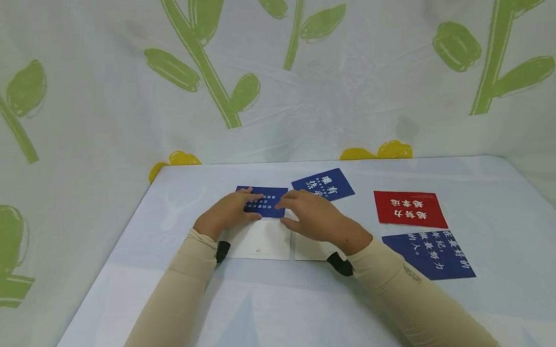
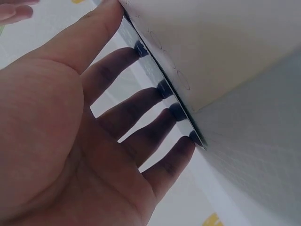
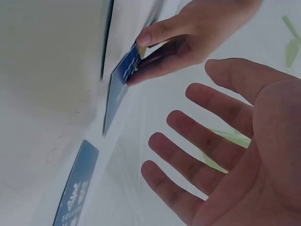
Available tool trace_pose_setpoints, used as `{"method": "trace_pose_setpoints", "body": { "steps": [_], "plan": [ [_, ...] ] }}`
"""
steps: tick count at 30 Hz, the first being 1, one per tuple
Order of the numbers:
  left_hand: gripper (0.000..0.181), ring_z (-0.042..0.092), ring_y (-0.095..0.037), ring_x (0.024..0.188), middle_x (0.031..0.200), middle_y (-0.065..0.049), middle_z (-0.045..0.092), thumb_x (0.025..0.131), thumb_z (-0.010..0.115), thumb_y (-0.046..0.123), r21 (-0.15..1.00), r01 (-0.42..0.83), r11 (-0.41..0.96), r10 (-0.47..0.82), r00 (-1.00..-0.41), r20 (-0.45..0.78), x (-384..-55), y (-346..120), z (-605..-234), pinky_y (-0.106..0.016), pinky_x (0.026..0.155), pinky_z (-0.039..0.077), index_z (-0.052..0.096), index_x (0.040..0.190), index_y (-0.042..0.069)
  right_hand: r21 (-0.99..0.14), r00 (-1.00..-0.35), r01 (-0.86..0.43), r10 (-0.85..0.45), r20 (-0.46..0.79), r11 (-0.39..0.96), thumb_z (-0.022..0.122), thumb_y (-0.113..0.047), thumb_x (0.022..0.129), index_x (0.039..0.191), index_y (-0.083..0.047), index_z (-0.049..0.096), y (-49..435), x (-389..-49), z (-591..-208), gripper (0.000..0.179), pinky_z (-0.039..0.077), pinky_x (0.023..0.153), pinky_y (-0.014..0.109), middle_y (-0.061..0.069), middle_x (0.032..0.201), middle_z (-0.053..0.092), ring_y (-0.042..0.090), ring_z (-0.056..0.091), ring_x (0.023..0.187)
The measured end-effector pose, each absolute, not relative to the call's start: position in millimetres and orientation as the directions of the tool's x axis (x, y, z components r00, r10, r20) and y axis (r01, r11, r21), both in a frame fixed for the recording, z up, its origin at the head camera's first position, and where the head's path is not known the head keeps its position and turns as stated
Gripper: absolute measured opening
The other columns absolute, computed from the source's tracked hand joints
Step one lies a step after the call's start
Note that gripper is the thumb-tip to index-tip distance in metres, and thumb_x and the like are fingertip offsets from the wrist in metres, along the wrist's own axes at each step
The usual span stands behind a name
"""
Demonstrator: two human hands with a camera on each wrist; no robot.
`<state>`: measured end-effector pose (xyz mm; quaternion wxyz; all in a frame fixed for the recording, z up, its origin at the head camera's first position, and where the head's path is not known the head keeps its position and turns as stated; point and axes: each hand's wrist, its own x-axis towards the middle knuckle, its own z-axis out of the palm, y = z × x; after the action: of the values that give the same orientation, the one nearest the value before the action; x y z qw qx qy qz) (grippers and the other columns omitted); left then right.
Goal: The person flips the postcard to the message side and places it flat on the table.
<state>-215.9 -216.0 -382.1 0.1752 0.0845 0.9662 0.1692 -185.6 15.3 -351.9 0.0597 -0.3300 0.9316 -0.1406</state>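
Note:
A blue card [image 1: 271, 208] with white lettering lies flat on the table, its near edge beside a white card [image 1: 259, 244]. My left hand [image 1: 230, 210] rests its fingertips on the left part of this blue card, fingers spread, thumb at the near edge. In the right wrist view the same blue card [image 3: 114, 101] slants under the left hand's fingers. My right hand [image 1: 315, 215] hovers by the card's right end, fingers loosely extended, holding nothing. Below it lies a second white card [image 1: 308, 248], partly covered by the hand and wrist.
Another blue card [image 1: 328, 185] lies tilted behind the right hand. To the right are a red card [image 1: 411, 209] and a larger-looking blue card [image 1: 429, 255]. The white table [image 1: 278, 306] meets a pale curtain [image 1: 124, 112] with green leaf prints at its back edge.

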Motion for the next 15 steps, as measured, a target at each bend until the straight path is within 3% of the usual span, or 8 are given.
{"method": "trace_pose_setpoints", "body": {
  "steps": [15],
  "plan": [
    [0.063,0.02,-0.037,0.153,0.167,-0.005,0.02,0.095,0.066,0.041,0.35,0.082,0.933,0.207,-0.918,-0.339,-217,-215,-382,-0.057,0.12,0.027,0.041,0.152,0.036,-0.341,-0.815,-0.526,-0.576,-0.058,0.779,0.069,-0.029,0.095,0.134,-0.017,0.064,20,-199,-358,0.041,0.046,0.109,0.046,0.007,0.145,0.057,0.029,0.052,0.137]
  ]
}}
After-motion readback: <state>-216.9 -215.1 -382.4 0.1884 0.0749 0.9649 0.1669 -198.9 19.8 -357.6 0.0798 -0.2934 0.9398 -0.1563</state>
